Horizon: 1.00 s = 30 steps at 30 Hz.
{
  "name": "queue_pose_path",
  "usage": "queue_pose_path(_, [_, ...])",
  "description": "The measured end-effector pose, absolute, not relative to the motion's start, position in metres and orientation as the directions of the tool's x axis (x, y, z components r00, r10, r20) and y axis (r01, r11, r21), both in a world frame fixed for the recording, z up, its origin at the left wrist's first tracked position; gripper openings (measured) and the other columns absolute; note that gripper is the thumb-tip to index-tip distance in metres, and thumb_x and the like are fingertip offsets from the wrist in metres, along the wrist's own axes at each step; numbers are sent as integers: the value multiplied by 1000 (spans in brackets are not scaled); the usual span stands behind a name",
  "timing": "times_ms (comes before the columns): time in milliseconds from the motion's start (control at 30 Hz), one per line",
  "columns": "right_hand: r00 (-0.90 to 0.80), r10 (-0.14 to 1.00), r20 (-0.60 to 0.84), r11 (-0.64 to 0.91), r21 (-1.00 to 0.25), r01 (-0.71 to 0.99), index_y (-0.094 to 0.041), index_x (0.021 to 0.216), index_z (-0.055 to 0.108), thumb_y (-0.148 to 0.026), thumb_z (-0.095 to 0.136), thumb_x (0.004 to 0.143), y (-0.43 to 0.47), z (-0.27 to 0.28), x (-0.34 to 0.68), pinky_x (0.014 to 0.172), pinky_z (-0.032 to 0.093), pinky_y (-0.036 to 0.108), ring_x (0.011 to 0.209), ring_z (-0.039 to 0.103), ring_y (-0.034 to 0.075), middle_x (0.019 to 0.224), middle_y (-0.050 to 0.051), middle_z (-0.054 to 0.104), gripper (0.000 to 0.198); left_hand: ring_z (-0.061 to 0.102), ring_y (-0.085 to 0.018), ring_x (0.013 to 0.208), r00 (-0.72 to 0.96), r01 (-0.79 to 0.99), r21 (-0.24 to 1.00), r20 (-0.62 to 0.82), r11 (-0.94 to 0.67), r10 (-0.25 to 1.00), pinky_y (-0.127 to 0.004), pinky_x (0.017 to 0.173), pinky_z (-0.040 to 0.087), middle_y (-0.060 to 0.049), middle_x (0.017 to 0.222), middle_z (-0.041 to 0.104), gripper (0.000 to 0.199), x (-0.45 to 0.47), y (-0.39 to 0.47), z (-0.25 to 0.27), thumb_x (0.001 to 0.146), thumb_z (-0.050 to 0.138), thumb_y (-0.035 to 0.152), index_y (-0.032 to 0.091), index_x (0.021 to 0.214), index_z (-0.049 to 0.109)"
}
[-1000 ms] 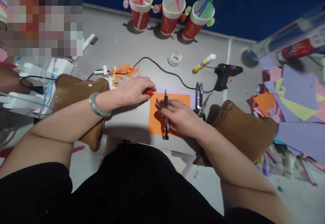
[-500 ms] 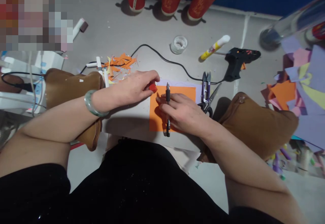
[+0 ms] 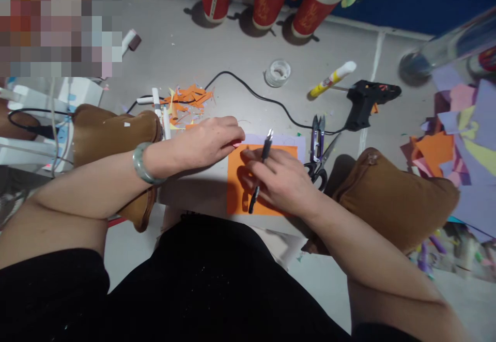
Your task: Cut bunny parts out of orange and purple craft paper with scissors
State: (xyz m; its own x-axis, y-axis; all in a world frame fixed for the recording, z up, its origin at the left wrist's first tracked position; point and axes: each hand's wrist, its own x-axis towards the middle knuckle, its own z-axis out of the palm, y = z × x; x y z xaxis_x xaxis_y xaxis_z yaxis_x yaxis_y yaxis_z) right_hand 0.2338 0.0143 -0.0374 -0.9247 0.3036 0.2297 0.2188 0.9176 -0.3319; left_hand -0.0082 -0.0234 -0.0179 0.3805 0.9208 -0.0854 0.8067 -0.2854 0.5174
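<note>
My right hand (image 3: 284, 179) is closed on a black-and-clear pen (image 3: 265, 148), held slanted with its tip pointing away from me. It hovers over a sheet of orange paper (image 3: 236, 197) at the table's near edge. My left hand (image 3: 215, 140), fingers pinched together, is at the sheet's upper left corner. Only a reddish sliver (image 3: 236, 145) of a small piece shows at its fingertips; the rest is hidden. Purple paper (image 3: 253, 139) lies partly under the orange sheet. Beside my right hand are black-handled scissors (image 3: 320, 176) and purple thread snips (image 3: 318, 138).
Brown cushions (image 3: 391, 202) flank my arms. Orange paper scraps (image 3: 189, 96) lie beyond my left hand. Farther back are a tape roll (image 3: 278, 72), a yellow glue stick (image 3: 331, 81), a black glue gun (image 3: 364, 102) with its cord, and red paper cups (image 3: 267, 6). Coloured papers (image 3: 434, 151) cover the right.
The pen has gone from nearly straight to slanted in my right hand. My left hand has turned, so the red piece at its fingertips is now mostly covered. The view has shifted slightly.
</note>
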Motion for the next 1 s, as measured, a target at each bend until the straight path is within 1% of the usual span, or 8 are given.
queue_pose_path(100, [-889,395,230,889,-340,307,-18,119,63,-32,59,99,26,-39,236,94,56,51,117,65,35,125,18,73,24,64,-22,96,373,824,479,-57,-303,926,-34,85,48,-8,107,66,23,-9,-27,-13,101,52,28,20,117,66])
queue_pose_path(200, [-892,405,203,882,-344,322,-17,134,56,-40,63,98,33,-42,238,99,55,57,123,64,40,118,19,75,43,67,-22,93,351,889,314,6,-335,936,-33,73,48,-11,116,67,28,-1,-36,-2,99,56,29,17,123,63])
queue_pose_path(300, [-903,388,185,890,-329,315,-15,138,54,-41,62,98,33,-45,238,100,54,61,124,64,42,116,21,75,48,65,-19,71,445,893,75,-2,-444,896,-33,56,43,-10,94,70,29,16,-52,6,104,42,21,17,104,70])
queue_pose_path(367, [-909,376,181,900,-304,312,-13,136,56,-38,59,100,31,-44,238,100,54,61,123,65,42,119,24,75,44,62,-15,59,579,815,39,-43,-578,814,-32,51,42,-8,90,73,36,27,-64,5,103,37,13,19,102,73])
queue_pose_path(533, [-905,388,175,913,-210,351,-13,126,63,-38,58,101,31,-39,240,98,55,56,119,67,39,125,24,74,36,65,-15,52,572,812,-86,-74,-577,817,-31,42,41,-20,124,75,39,39,-80,-12,98,44,11,10,125,73])
queue_pose_path(733, [-892,413,181,911,-88,404,-11,123,67,-33,60,101,33,-33,244,91,56,46,107,71,33,111,20,80,32,67,-17,48,582,791,-95,-186,-604,791,-31,39,45,-27,143,61,47,38,-82,-13,91,46,5,10,130,73])
queue_pose_path(867, [-875,432,219,896,11,445,-10,115,72,-29,60,100,33,-33,244,82,56,38,95,74,28,100,16,82,27,70,-19,51,576,793,-99,-200,-602,792,-30,41,49,-27,141,61,44,37,-82,-7,92,50,4,12,125,76])
queue_pose_path(1000, [-857,461,232,878,19,478,-11,114,74,-26,60,99,33,-33,244,75,53,35,89,74,25,93,12,82,25,68,-17,49,596,783,-91,-176,-616,784,-27,42,50,-31,136,63,41,35,-82,-7,91,52,4,7,125,75])
